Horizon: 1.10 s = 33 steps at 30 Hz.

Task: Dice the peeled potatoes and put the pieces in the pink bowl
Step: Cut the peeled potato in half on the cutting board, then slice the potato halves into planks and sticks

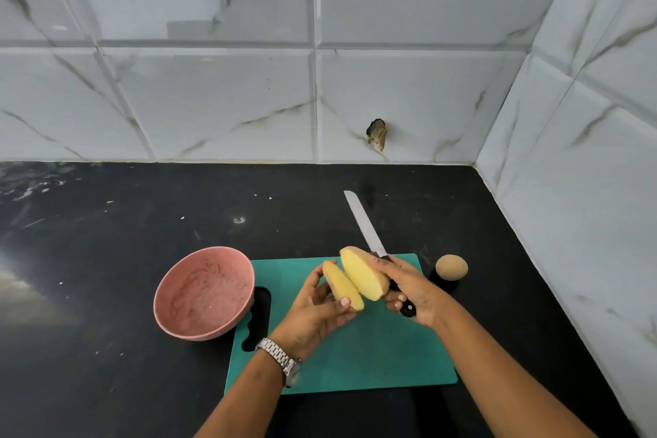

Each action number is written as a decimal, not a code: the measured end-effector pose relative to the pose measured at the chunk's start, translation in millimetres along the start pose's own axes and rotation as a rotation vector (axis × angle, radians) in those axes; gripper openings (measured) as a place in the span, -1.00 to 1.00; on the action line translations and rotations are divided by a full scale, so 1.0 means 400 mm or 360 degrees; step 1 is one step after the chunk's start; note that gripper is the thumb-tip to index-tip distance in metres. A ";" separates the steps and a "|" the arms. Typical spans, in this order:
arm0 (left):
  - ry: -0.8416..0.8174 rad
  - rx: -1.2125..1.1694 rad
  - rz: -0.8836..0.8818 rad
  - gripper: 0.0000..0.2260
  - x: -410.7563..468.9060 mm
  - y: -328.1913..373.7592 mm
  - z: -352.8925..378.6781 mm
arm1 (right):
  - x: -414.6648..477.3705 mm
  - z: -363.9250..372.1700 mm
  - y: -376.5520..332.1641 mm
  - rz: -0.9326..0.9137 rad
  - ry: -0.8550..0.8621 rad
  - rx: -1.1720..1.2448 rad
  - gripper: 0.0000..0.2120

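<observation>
A single wide-angle view, worn on the person's head, looks forward and down across the black counter toward the tiled back wall. It sits close above the green cutting board, low in the middle of the picture. The counter's far right corner, against the side wall, lies right of centre.
</observation>
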<state>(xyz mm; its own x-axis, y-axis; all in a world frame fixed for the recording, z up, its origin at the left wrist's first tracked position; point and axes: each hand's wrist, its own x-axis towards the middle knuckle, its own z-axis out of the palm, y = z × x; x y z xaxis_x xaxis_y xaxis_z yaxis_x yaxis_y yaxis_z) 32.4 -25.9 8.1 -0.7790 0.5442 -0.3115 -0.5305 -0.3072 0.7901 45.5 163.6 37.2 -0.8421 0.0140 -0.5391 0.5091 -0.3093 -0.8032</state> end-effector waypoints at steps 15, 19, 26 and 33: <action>0.0444 0.2427 0.0176 -0.30 0.019 0.014 -0.038 | 0.010 -0.047 0.065 -0.0549 0.0845 -0.2307 -0.61; 0.0392 0.2638 0.0323 -0.39 0.021 -0.007 -0.056 | 0.009 -0.057 0.081 -0.0441 0.0902 -0.2036 -0.44; 0.0643 0.2820 0.0149 0.10 -0.040 -0.070 -0.147 | -0.039 -0.063 0.144 -0.0355 0.1042 -0.1932 -0.11; 0.0638 0.2858 0.0222 0.17 -0.104 -0.113 -0.146 | -0.096 -0.060 0.203 -0.0339 0.1139 -0.1972 -0.04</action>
<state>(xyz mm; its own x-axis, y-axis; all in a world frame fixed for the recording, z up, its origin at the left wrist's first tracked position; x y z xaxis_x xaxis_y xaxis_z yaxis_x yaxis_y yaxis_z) 69.3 -80.4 -45.4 -0.9464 0.3126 -0.0818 0.2795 0.9190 0.2781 123.7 160.7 -13.5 -0.8414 0.5322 -0.0941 0.5242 0.7611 -0.3821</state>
